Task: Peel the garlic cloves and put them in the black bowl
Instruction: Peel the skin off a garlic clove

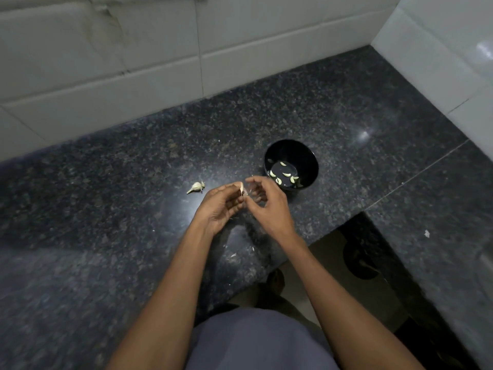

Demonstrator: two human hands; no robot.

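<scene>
A small pale garlic clove (242, 188) is pinched in the left hand (221, 206) above the dark granite counter; the right hand (266, 204) pinches its papery skin. It could slip and miss the round black bowl (312, 156) just beside

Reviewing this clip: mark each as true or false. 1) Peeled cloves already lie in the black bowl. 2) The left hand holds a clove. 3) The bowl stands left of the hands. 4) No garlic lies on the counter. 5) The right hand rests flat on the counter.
1) True: several peeled cloves lie in the black bowl.
2) True: the left hand pinches a clove.
3) False: the bowl stands right of the hands, beyond them.
4) False: a garlic piece lies on the counter, left of the hands.
5) False: the right hand is raised, its fingers at the clove.
</scene>
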